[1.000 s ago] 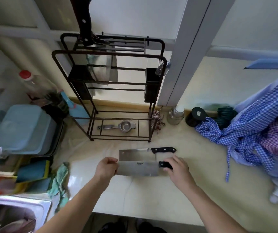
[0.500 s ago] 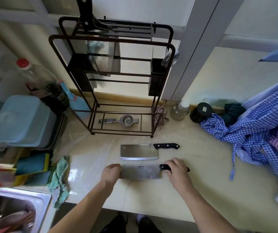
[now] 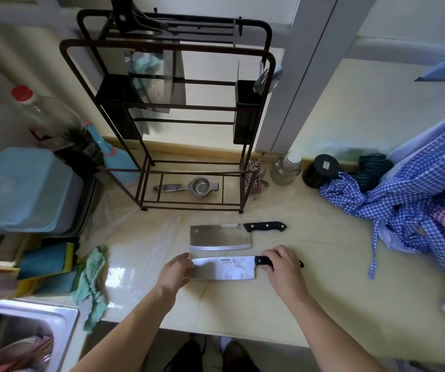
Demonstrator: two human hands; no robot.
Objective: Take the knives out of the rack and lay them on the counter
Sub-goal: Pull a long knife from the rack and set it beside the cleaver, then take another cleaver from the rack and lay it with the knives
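On the counter [image 3: 310,304], cleaver [image 3: 224,268] lies crosswise (handle rightward).

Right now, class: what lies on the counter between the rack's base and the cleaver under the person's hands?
In the head view, another cleaver lies flat between the rack and the held cleaver, handle pointing right.

Counter [image 3: 323,264]: pale yellow, glossy
Rack [image 3: 250,162]: dark brown metal
Cleavers [image 3: 220,237]: silver blades, black handles
Cloth pile [image 3: 414,189]: blue and white checks
Tub [image 3: 19,189]: light blue
Rag [image 3: 92,285]: mint green
Bottle cap [image 3: 22,93]: red
Sink [image 3: 62,326]: silver steel
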